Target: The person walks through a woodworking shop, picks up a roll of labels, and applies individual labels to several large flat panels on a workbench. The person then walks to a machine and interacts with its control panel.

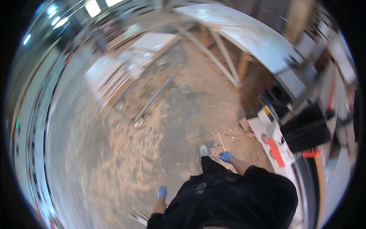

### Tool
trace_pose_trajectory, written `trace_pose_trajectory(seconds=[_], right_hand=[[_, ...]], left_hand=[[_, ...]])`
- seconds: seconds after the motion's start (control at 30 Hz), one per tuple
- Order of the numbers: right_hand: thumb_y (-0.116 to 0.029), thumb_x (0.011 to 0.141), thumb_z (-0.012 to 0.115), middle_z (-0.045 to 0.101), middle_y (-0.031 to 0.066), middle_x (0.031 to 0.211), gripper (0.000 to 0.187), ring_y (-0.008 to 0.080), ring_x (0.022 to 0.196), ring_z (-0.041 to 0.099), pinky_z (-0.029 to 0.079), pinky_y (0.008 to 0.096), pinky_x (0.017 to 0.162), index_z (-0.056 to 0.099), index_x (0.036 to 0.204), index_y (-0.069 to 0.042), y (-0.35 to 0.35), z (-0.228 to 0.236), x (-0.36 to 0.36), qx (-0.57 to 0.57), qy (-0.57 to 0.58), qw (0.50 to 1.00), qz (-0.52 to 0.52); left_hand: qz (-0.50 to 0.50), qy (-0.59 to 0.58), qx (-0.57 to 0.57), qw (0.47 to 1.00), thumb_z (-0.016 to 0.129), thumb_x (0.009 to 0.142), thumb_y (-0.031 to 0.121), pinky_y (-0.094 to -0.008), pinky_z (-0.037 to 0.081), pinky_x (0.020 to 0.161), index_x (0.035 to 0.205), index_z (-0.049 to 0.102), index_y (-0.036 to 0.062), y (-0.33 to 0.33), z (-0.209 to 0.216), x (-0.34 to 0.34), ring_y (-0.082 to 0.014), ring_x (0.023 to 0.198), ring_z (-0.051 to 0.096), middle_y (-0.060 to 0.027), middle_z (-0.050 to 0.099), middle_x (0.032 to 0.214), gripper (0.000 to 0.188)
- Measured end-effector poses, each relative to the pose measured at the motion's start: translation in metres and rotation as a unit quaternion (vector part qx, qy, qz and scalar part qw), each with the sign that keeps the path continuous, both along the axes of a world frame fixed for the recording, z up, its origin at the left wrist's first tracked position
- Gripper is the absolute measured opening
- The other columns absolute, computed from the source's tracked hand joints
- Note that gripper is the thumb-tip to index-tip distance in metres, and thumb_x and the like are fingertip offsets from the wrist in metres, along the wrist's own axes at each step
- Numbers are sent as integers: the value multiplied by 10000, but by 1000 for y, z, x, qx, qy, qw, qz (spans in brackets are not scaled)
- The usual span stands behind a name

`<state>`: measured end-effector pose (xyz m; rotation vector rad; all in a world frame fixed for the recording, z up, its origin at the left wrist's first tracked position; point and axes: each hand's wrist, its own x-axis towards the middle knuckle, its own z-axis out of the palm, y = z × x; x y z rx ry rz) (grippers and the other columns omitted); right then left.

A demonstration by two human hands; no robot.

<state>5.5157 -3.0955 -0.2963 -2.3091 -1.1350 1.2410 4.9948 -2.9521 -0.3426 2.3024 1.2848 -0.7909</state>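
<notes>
My left hand [162, 191], in a blue glove, hangs low beside my body over the dusty floor. It is smeared by motion, so its fingers do not show clearly, and nothing can be made out in it. My right hand [226, 156], also gloved in blue, is out in front of my right side with its fingers loosely stretched to the left. A thin pale strip [221, 142] shows just beyond its fingertips; it seems to lie on the floor, apart from the hand. One light-coloured shoe [204, 150] shows just left of that hand.
Sawdust covers much of the concrete floor [171, 133]. Ahead to the left, pale panels [114, 74] are stacked low, near a metal bar [156, 99]. A long white-topped table [244, 32] stands at the far right. Closer right is a machine with a red part [275, 152]. Rails [34, 145] run along the left.
</notes>
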Motion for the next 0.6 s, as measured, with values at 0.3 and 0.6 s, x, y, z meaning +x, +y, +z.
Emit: trace_pose_trajectory(seconds=[0.3,0.6], right_hand=[[-290,842,430,597,130,1119,331,307,1032,568,458,397,885,639,1027,-111,89,-25,117,-149,-108,978,97],[-353,813,503,611,148,1091,391,305,985,590,464,385,861,626,1048,-67,204,32,176,-72,-57,995,-47]], left_hand=[[153,-267,-152,939,632,783,278,-384,456,779,1056,591,61,207,-17,195,-279,902,575,-137,612,982,351],[237,-371,-139,887,583,849,297,-331,478,758,1073,593,12,318,28,340,-213,848,598,-140,639,959,363]])
